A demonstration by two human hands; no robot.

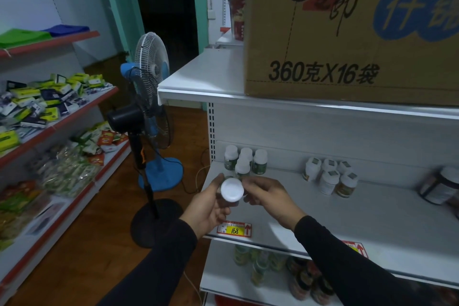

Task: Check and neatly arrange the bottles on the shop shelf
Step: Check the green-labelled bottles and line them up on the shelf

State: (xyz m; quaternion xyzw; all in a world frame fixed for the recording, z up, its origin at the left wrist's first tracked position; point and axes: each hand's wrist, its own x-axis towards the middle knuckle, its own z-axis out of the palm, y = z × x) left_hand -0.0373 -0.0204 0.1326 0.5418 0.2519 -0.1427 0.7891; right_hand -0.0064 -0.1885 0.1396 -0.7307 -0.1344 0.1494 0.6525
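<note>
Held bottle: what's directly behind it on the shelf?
Behind the held bottle, gripped by the left hand and right hand, stand green-labelled white-capped bottles. Four show; the held bottle and fingers hide anything lower in front.

read "360克x16袋" in black on the front of the cardboard carton (347, 32) atop the shelving, and a handwritten "168" on the yellow price tag (234, 230) clipped to the middle shelf's front edge.
</note>
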